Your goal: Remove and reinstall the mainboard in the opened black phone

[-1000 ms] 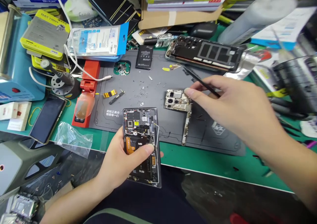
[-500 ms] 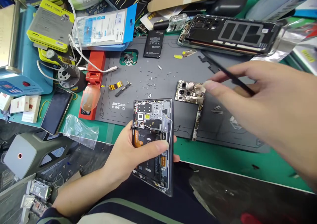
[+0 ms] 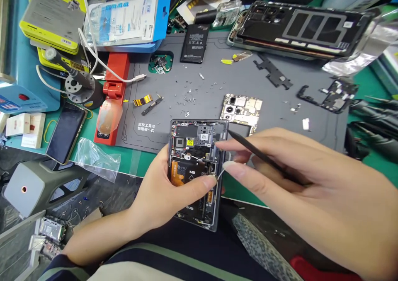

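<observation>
My left hand (image 3: 161, 190) is closed around an opened phone (image 3: 194, 148), its thumb across the battery (image 3: 186, 181) and its fingers behind the frame. The inside of the phone faces me. My right hand (image 3: 298, 190) grips a black pointed spudger (image 3: 253, 148) that lies across the fingers. Its thumb and forefinger tips are at the phone's right edge, by a thin white cable (image 3: 220, 175). Whether they pinch the cable, I cannot tell. Behind the phone, a motherboard with camera modules (image 3: 241, 107) lies on the grey mat, partly covered by phone and hand.
Small screws (image 3: 186, 96) are scattered on the grey mat (image 3: 149, 142). A loose battery (image 3: 195, 44) and another opened phone (image 3: 298, 30) lie at the back. Black brackets (image 3: 273, 71) and tools (image 3: 373, 123) are at the right. A red holder (image 3: 113, 90) stands at the left.
My right hand has come left and down, from beside the motherboard to the phone's right edge, still with the spudger. The white cable now bows outward there. The view has shifted slightly.
</observation>
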Motion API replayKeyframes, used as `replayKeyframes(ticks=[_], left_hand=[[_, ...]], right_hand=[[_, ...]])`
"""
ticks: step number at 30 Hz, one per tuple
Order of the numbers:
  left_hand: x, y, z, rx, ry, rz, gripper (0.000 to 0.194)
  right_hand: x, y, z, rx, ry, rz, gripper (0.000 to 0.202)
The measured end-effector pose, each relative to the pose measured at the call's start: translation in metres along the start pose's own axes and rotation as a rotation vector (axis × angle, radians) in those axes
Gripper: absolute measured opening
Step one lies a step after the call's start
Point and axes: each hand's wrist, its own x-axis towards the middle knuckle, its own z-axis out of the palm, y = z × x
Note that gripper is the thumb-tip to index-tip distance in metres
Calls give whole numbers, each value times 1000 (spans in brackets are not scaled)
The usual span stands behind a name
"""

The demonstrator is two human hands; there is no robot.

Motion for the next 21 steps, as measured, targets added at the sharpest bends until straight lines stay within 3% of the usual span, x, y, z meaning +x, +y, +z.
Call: replayKeyframes(ticks=[6, 14, 21], left_hand=[[1, 1, 6, -52, 15, 66, 47], [-3, -5, 15, -71, 61, 118, 52], [-5, -2, 16, -57, 93, 106, 48]], right_hand=[[-8, -5, 10, 30, -15, 6, 15], [-25, -10, 24, -173, 157, -16, 12], [-28, -17, 23, -209, 184, 25, 10]])
